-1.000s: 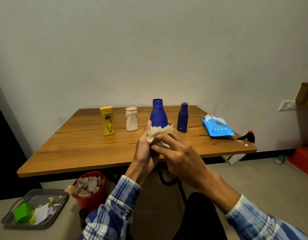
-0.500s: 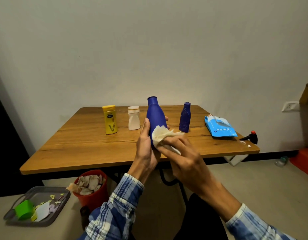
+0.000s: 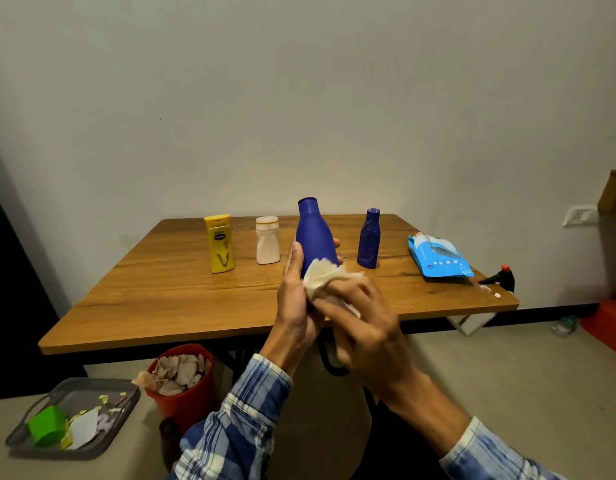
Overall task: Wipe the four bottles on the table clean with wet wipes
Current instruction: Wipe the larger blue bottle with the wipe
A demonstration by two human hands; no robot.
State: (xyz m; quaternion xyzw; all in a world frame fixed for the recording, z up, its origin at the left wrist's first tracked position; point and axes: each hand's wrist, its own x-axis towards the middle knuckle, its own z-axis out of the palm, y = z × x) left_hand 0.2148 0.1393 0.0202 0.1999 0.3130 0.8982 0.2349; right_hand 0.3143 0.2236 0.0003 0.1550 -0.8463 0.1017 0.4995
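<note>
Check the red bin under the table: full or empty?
Full. The red bin is heaped to its rim with crumpled used wipes, and one hangs over its left edge.

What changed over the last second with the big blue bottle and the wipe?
The large blue plastic bottle rose higher in the left hand, showing more body. The right hand slid the crumpled white wet wipe down its lower side. Both grips held. The yellow bottle, white bottle and small blue bottle stayed put.

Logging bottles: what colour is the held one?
Dark blue bottle, in left hand; head view.
</note>
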